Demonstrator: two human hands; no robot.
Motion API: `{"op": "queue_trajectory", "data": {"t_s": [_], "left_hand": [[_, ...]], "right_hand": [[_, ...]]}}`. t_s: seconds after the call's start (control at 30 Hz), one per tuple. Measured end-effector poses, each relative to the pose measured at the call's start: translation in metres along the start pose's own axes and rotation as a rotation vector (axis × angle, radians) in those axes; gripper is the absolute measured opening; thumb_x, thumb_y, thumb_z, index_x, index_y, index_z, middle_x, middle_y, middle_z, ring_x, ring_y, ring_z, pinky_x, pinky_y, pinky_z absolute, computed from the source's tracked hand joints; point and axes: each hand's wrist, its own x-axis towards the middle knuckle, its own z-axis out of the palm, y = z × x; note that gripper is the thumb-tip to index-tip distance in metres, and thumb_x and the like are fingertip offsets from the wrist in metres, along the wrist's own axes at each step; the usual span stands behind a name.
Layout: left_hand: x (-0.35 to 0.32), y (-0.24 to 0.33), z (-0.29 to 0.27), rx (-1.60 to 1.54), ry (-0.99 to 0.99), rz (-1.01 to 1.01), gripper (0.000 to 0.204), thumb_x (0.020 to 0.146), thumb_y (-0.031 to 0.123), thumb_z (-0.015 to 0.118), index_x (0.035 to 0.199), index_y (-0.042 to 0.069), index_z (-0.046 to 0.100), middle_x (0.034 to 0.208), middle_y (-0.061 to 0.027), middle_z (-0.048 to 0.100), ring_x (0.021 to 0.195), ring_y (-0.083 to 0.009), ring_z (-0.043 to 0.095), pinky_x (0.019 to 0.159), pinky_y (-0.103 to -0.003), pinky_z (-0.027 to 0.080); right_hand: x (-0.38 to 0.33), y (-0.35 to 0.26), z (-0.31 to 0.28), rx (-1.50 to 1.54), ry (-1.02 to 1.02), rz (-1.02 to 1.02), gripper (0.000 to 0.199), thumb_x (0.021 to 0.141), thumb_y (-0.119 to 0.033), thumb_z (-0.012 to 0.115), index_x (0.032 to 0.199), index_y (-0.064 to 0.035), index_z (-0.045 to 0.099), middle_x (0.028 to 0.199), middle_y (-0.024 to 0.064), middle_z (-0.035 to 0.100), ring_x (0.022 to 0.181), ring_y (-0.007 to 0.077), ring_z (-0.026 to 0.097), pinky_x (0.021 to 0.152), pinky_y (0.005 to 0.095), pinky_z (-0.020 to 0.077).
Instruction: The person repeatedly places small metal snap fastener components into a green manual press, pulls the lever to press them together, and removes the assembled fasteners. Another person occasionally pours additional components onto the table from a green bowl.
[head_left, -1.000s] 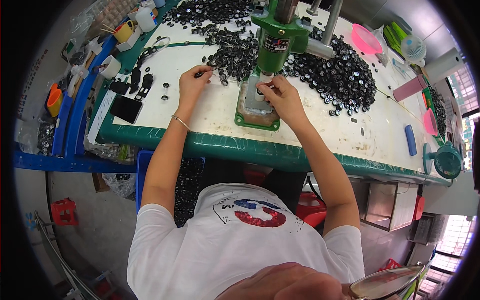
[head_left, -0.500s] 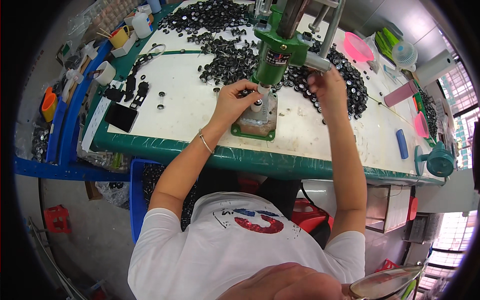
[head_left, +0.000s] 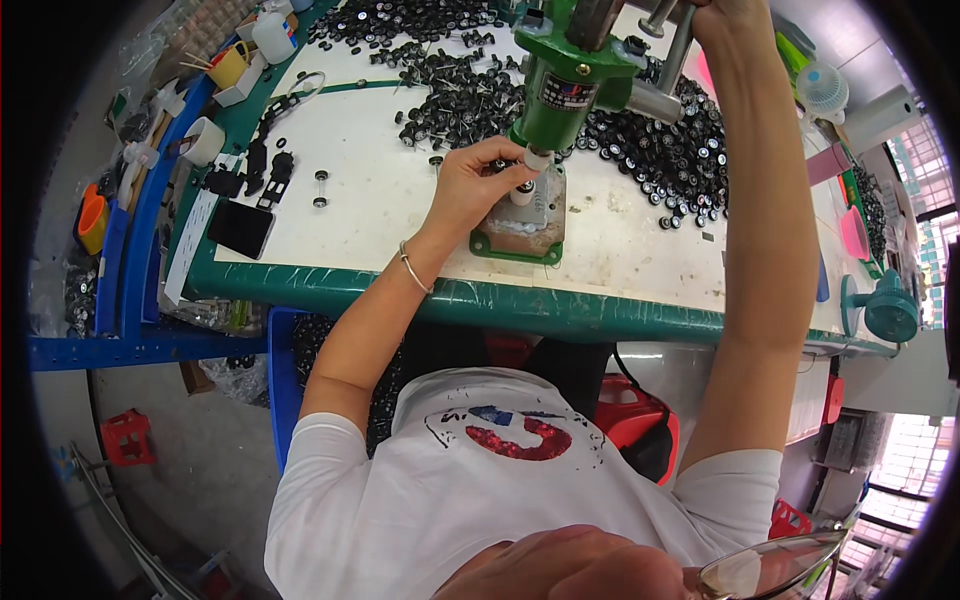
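Note:
A green hand press (head_left: pixel 555 95) stands on the table in front of me, its metal base (head_left: pixel 520 240) near the front edge. My left hand (head_left: pixel 475 185) is closed in a pinch under the ram, at a small black wheel (head_left: pixel 525 186) on a white post. The fingers partly hide the wheel piece. Up at the top edge, my right hand (head_left: pixel 722 15) is wrapped round the end of the press lever (head_left: pixel 677 55); part of its fingers is cut off by the frame.
Heaps of small black wheels (head_left: pixel 655 155) and wheels with axles (head_left: pixel 465 105) lie behind and beside the press. A phone (head_left: pixel 241 229), black plastic parts (head_left: pixel 275 180) and one wheel axle (head_left: pixel 320 188) lie at left. A small green fan (head_left: pixel 888 308) stands at right.
My right hand has moved from beside the wheel heap up to the end of the press lever. My left hand stays at the post under the ram.

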Motion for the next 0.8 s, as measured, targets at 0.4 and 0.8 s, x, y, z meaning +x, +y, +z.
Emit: {"op": "queue_trajectory", "data": {"t_s": [0.4,0.8], "left_hand": [[-0.002,-0.006,-0.005,0.111,0.026,0.014,0.009,0.078,0.003,0.070,0.086,0.000,0.069,0.084,0.0032,0.064,0.066,-0.0004,0.053,0.054,-0.016,0.039],[-0.009,0.000,0.009,-0.018,0.175,0.033,0.026,0.076,-0.004,0.068,0.102,0.002,0.064,0.086,0.0000,0.062,0.072,-0.0041,0.059,0.060,-0.017,0.049]], "right_hand": [[-0.061,-0.013,0.025,-0.191,-0.003,-0.489,0.023,0.092,-0.025,0.057,0.075,-0.0136,0.045,0.053,-0.0098,0.030,0.038,0.0012,0.022,0.033,0.0189,0.0172],[-0.123,0.000,0.046,-0.080,0.130,-0.771,0.029,0.083,-0.017,0.050,0.061,-0.0067,0.035,0.048,-0.0014,0.022,0.042,0.0069,0.012,0.039,0.0272,0.0123]]}}
